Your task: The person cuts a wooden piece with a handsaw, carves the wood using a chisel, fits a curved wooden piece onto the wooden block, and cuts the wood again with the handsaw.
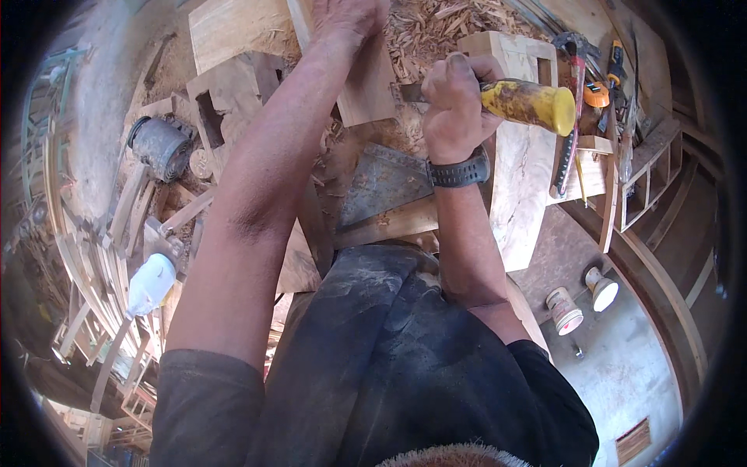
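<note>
My right hand (455, 105) is closed round a chisel. Its worn yellow handle (529, 105) sticks out to the right, and the short dark blade (412, 93) points left at the side of a pale wooden board (367, 97). At the top edge, my left hand (354, 14) is at the far part of that board; its fingers are cut off by the picture's edge. Just beyond the board lies a heap of wood chips (432, 35). Between my forearms rests a flat grey metal sheet (381, 187), partly hidden by my right wrist.
Mortised timbers (233, 93) lie left, and another mortised beam (517, 179) right. Further right are a red-and-black handled hammer (574, 101), an orange tape measure (596, 95) and a screwdriver (615, 62). A dusty motor-like cylinder (161, 148) and a white jug (152, 284) stand left.
</note>
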Demonstrator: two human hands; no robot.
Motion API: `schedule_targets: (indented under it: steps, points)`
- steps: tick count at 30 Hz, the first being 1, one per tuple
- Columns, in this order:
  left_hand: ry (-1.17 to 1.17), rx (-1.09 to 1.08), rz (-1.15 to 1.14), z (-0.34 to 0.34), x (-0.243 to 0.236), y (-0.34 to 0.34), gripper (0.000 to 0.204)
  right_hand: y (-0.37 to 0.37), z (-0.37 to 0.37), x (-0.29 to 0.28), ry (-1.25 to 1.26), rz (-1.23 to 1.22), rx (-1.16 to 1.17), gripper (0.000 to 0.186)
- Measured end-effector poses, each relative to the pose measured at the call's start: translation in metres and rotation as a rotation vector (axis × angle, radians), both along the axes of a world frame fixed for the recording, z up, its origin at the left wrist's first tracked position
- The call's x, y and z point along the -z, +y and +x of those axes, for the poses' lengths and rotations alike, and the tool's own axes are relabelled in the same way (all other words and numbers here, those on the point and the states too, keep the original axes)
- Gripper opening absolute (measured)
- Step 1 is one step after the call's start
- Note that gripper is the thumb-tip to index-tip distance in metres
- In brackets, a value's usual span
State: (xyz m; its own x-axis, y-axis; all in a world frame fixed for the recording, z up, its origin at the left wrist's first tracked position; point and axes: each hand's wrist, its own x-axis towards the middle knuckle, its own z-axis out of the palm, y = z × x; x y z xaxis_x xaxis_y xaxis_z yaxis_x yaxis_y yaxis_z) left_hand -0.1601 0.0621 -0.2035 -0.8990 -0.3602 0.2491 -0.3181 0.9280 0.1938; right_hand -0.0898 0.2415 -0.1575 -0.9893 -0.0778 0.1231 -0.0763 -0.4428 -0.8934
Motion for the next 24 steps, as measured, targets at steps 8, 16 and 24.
schedule_targets:
  steps: [8, 16, 24]
  points:
    - [-0.053, -0.032, 0.012, 0.001, -0.002, 0.003, 0.069, -0.009, 0.01, -0.01, -0.037, -0.048, -0.06, 0.016]
    - [0.035, -0.016, -0.051, -0.004, -0.001, -0.002, 0.055, -0.009, 0.009, 0.014, 0.322, 0.527, 0.041, 0.011]
    - [-0.078, -0.023, 0.114, -0.006, -0.023, 0.006, 0.047, -0.035, 0.008, -0.008, 0.158, 0.197, 0.025, 0.016]
